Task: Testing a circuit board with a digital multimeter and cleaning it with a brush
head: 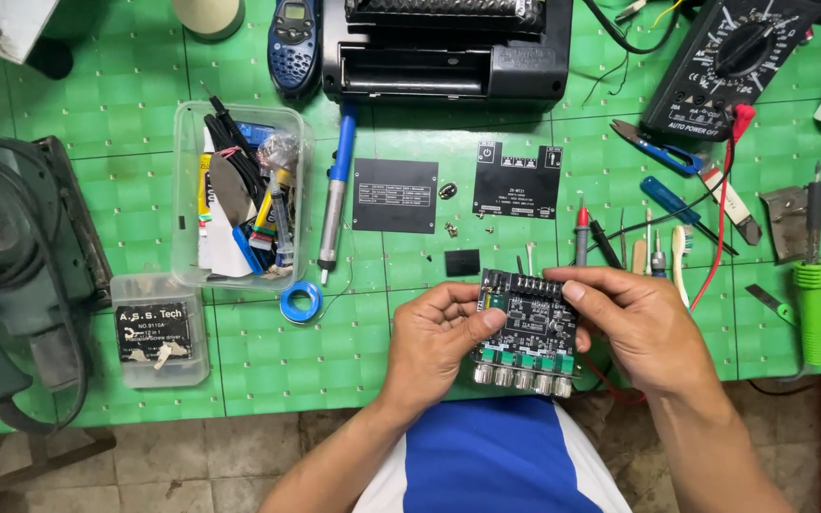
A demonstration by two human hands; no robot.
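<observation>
A: What's at the far left of the surface (268, 361)?

B: A grey-green power tool (2, 285) with its cord looped over it. Just right of it sits a small clear box (159, 328), and above that a clear tub (239, 195) stuffed with cables, tubes and pens.

A: And beside the tub?

B: A blue pump tool (336, 190) lies upright along its right edge, with a small blue reel (301, 302) near its tip. A blue handset (295, 43) is at the top, next to a black casing (448, 52). Below the casing two black plates (394, 195) lie flat side by side, with a few loose screws near them.

A: The hands?

B: Near the front edge, over the person's lap. The left hand (434, 342) grips the left side of a circuit board (525, 328), thumb pressed on its face. The right hand (634, 323) is closed on the board's right side, fingers curled over the top edge. The board is held off the surface, tilted toward the person, a row of metal knobs along its near edge.

A: Further right?

B: Probes and small screwdrivers just behind the right hand, blue cutters (658, 147), a black meter (729, 62) at the top, then a green-handled iron (812, 285) near the right edge
</observation>
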